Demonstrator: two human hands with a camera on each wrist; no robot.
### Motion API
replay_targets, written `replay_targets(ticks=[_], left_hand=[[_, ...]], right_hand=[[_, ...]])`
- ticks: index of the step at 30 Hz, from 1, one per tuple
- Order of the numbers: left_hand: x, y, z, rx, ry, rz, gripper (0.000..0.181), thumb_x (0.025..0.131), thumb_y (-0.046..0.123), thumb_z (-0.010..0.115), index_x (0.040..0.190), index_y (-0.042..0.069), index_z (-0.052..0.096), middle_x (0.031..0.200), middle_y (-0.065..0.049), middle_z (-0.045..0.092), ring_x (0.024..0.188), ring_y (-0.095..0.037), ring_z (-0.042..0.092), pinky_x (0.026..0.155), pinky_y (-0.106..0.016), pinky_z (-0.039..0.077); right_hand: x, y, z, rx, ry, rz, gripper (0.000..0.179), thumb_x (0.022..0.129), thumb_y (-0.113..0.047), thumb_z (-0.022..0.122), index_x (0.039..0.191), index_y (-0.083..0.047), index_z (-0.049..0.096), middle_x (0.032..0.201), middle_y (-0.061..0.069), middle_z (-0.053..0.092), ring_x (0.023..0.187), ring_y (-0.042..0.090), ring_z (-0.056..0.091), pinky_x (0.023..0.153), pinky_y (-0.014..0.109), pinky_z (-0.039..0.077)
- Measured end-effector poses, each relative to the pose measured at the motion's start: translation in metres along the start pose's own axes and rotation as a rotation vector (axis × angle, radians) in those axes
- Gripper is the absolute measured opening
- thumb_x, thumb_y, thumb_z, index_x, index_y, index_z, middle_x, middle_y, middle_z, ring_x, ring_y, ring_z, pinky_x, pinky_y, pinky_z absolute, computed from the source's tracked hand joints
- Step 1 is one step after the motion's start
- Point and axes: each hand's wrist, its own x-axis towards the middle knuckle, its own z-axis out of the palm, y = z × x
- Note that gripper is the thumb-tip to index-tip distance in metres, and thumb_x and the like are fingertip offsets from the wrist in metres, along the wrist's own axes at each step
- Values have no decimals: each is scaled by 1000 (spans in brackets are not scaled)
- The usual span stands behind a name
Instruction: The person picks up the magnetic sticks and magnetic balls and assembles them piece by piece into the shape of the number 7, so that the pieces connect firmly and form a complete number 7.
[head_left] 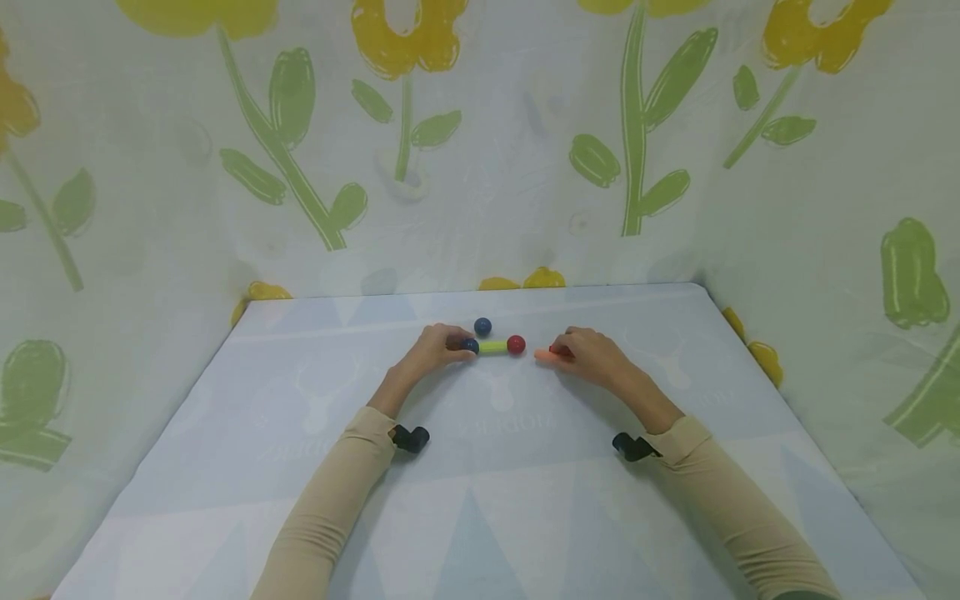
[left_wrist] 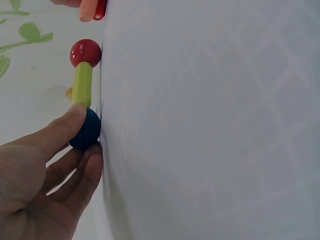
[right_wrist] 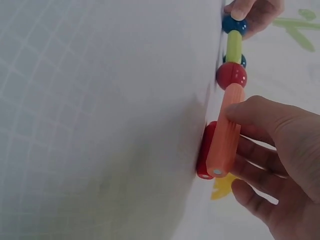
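While two arms in beige sleeves (head_left: 322,517) stretch over a pale counter (head_left: 517,475) before a flowered cloth (head_left: 495,167), a black device (head_left: 410,439) sits at the left wrist, nearer the sleeve than the grip. The left hand (head_left: 433,346) has its grip clamped on a dark blue ball (head_left: 470,346), thumb and fingers on opposite sides. Just beyond that grip and slightly to its right, a second blue ball (head_left: 483,327) rests apart from the fingers. Joined to the held ball, a yellow-green stick (head_left: 493,347) runs rightward from the left grip to a red ball (head_left: 516,344) at its other end, between the two hands. After a small gap comes an orange stick (right_wrist: 226,135), its left end jutting from the right grip toward the red ball. The right hand (head_left: 588,357) is clamped on that stick, thumb against its side. Alongside it, close by the right grip, lies a red stick (right_wrist: 205,156); whether the fingers touch it cannot be told. Another black device (head_left: 633,447) sits at the right wrist, behind the grip.
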Motion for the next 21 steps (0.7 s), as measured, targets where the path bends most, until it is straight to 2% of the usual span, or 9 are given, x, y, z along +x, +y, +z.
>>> replay_targets(ticks=[11,18,21], left_hand=[[-1,1,-1,3,0,5,40,86,19,76,124,8,67,118,-9,71,108,-21,67,98,-37,53],[-1,1,-1,5,-3,-4,40,86,19,76,124,9,67,118,-8,71,108,-21,66,98,-37,53],[-1,1,-1,2,-4,-6,40,86,19,75,124,9,67,119,-9,71,109,-22,66,98,-37,53]], right_hand=[[1,-4,-1,39,-43,12,20,87,-17,74,105,-6,73,88,4,70,77,17,54,73,29,49],[2,-5,0,37,-33,-4,22,90,-14,71,109,-5,73,92,7,72,78,17,55,74,28,49],[3,-5,2,37,-24,-18,22,90,-16,70,109,-5,74,87,5,70,76,17,53,70,26,46]])
